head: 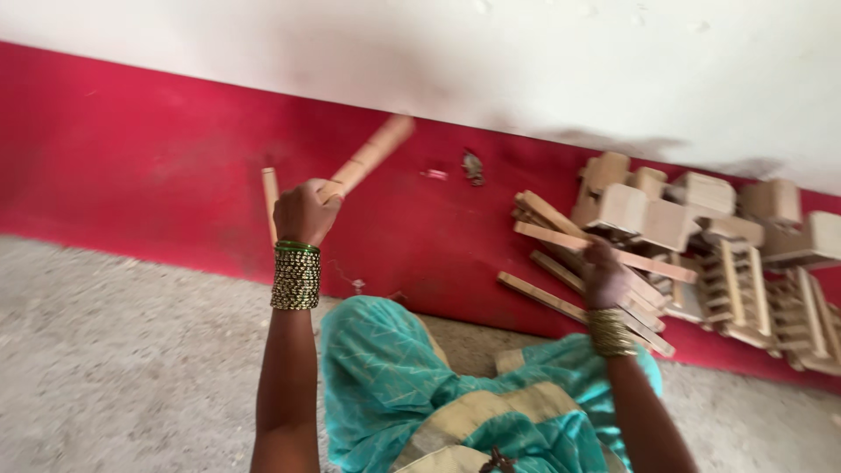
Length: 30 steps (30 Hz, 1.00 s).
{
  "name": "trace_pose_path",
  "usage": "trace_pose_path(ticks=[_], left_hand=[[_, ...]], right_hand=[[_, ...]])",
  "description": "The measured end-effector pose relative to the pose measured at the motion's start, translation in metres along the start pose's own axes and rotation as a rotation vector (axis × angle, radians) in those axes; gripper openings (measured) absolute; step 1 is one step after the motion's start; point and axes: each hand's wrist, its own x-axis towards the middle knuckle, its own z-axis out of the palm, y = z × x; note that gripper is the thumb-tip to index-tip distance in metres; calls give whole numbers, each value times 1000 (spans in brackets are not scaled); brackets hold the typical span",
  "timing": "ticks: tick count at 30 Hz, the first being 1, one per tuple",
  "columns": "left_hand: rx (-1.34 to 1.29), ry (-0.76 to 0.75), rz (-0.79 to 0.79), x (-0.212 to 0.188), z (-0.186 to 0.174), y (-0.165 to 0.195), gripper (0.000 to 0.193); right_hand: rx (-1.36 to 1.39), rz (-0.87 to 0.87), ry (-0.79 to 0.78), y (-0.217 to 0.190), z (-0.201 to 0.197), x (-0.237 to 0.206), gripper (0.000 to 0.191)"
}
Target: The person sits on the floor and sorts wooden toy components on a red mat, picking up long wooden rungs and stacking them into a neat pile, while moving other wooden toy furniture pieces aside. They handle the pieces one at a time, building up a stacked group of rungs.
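Note:
My left hand (302, 210) is raised in front of the red wall and is closed around wooden sticks (368, 156), one slanting up to the right, another pointing up on the left. A stack of green and gold bangles sits on that wrist. My right hand (604, 273) reaches to the right and grips a flat wooden strip (561, 236) that lies among a heap of similar strips (547, 298) leaning against the wall. A gold bangle is on that wrist too.
A pile of small wooden frames and blocks (718, 236) is stacked against the red wall (131, 158) at the right. My teal and gold garment (394, 377) covers my lap. The floor (105, 368) is rough grey concrete.

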Motion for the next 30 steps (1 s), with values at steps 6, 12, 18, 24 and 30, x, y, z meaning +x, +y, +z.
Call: trace_pose_path(ticks=[6,12,18,24,30], left_hand=[[-418,-451,164,7,-5,97,24],[-535,-425,374,9,10,139,24],[-736,-286,423,2,36,155,31],[-837,-347,374,-1,67,147,28],[-1053,-212,143,-21,73,142,34]], right_hand=[[550,320,-230,-78,42,-11,22],[398,511,-238,-111,71,-16,20],[236,462,-264,-150,107,9,16],[68,601,-90,-161,98,12,16],[-85,351,37,-145,118,-3,15]])
